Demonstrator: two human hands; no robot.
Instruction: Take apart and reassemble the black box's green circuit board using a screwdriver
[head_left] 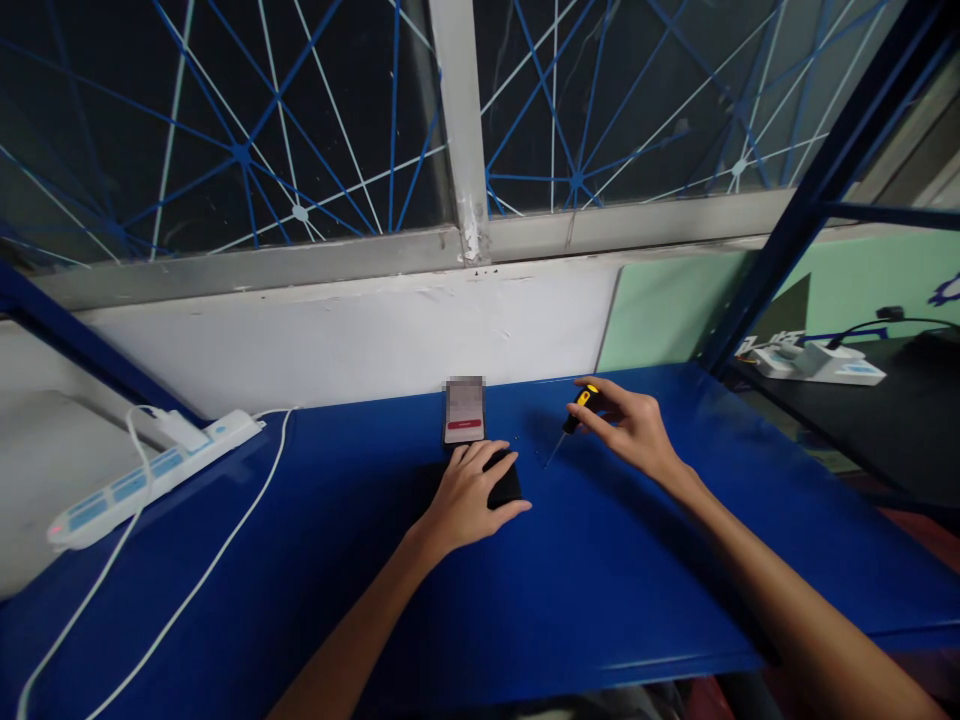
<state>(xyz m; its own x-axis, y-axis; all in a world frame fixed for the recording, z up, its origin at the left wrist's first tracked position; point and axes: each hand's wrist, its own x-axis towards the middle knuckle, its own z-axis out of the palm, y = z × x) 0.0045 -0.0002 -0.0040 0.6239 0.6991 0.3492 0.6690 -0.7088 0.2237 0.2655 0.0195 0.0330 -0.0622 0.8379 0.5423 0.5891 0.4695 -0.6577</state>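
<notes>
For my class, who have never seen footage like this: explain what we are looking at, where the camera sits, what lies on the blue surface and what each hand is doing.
This is a single picture from a camera worn on a person's head, looking forward and down, so the two bare arms reaching in from below are the wearer's own. There is no machine here. They work at a glossy blue tabletop set against a white wall under a window. The left hand rests flat on a small black rectangular object; what it is cannot be told. Just beyond it a phone with a lit screen lies on the table. The right hand holds a small screwdriver with a yellow and black handle, its tip angled down toward the table. On the left lies a white power strip with a white cable trailing across the blue.
</notes>
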